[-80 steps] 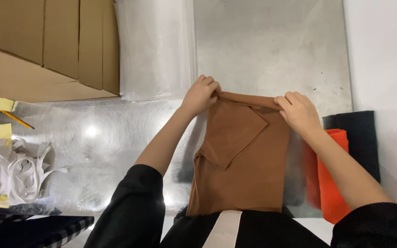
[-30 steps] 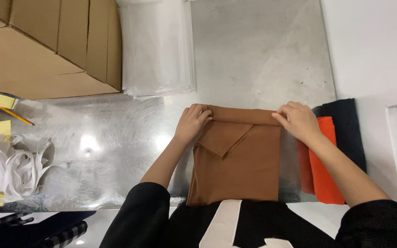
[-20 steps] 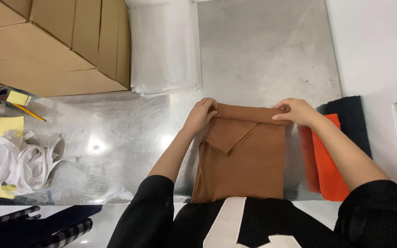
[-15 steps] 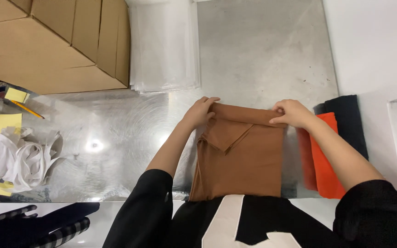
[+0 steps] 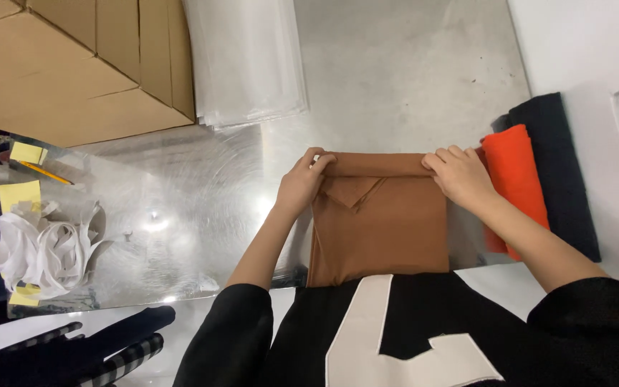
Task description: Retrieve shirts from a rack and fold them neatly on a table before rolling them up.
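A folded brown cloth (image 5: 381,229) lies on the shiny metal table (image 5: 180,215) right in front of me. My left hand (image 5: 301,185) grips its far left corner. My right hand (image 5: 460,175) grips the far right corner. Between the two hands the far edge is rolled over toward me, and a triangular flap shows just beneath it.
An orange folded cloth (image 5: 517,179) and a black one (image 5: 557,165) lie right of the brown cloth. A stack of clear plastic bags (image 5: 245,57) and a cardboard box (image 5: 73,64) sit at the back left. White straps (image 5: 37,251), yellow notes and a pencil lie far left.
Both hands have drawn the far edge of the brown cloth closer to me, so the folded cloth is now shorter and the triangular flap smaller.
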